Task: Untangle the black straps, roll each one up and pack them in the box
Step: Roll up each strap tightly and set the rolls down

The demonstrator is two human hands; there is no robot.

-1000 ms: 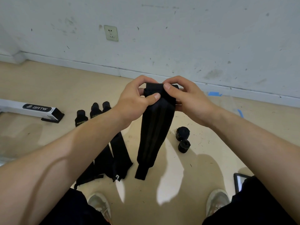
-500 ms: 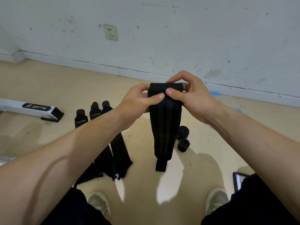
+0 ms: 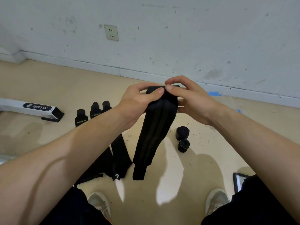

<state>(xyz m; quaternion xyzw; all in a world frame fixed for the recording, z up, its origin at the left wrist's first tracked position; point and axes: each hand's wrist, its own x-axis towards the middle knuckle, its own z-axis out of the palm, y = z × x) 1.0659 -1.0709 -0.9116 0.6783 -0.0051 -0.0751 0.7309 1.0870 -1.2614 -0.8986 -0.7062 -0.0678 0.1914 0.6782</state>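
Fig: fingers of L hand (image 3: 138,101) & R hand (image 3: 191,101) pinch strap (image 3: 154,135) top | step: rolling | next: wind tight, even

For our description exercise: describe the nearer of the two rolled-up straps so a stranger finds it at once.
On the tan floor, right of the long strap hanging mid-picture, sit two black rolls. It is the nearer roll, closer to the shoes than its neighbour.
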